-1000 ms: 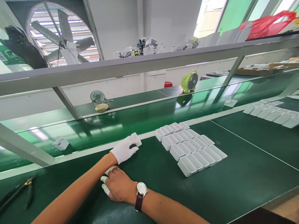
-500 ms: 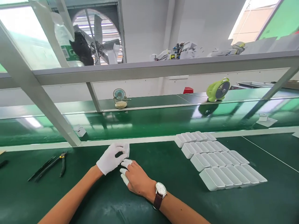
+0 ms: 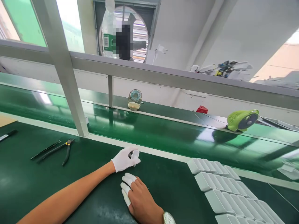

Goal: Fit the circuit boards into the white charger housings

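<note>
Lying left on the green bench (image 3: 35, 186), black-handled pliers (image 3: 66, 151) are well clear. The white-gloved left hand (image 3: 123, 159) pinches a small white plastic case (image 3: 135, 154) near the conveyor edge; a loose grip could drop it. The right hand (image 3: 137, 197) rests, fingers together.

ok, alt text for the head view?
A white-gloved left hand pinches a small white plastic case on a green work mat; the bare right hand, with white finger cots, rests beside it. Rows of white rectangular cases lie to the right.
</note>
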The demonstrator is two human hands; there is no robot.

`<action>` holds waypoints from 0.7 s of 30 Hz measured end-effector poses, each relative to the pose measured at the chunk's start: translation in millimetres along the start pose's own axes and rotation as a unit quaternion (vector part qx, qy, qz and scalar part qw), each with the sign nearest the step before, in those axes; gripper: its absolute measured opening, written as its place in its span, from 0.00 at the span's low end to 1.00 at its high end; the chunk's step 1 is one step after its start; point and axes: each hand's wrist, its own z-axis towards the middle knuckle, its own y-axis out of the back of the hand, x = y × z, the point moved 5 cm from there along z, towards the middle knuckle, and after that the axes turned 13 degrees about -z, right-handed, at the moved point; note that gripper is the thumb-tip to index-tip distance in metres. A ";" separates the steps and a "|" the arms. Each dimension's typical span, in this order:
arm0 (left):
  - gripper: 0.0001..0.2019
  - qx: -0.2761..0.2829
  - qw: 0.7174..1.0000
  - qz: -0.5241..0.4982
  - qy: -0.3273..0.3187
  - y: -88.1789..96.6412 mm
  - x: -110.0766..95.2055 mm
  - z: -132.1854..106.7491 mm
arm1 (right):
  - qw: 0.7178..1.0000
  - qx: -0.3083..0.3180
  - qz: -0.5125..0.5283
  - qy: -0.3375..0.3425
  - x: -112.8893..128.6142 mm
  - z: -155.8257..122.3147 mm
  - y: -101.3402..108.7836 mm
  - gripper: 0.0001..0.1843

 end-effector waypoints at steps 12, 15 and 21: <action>0.30 0.040 0.999 0.007 0.028 2.4 -0.9 -2.1 | 0.987 -0.152 -0.040 -0.019 -3.3 -7.7 -40.0 0.10; 0.32 0.038 0.999 0.016 0.030 2.2 -1.1 -3.0 | 0.978 -0.205 -0.023 -0.020 -0.2 -5.6 -38.6 0.10; 0.34 0.035 0.999 0.008 0.023 1.7 -2.7 -5.2 | 0.971 -0.239 -0.003 -0.019 -1.2 -9.1 -50.6 0.10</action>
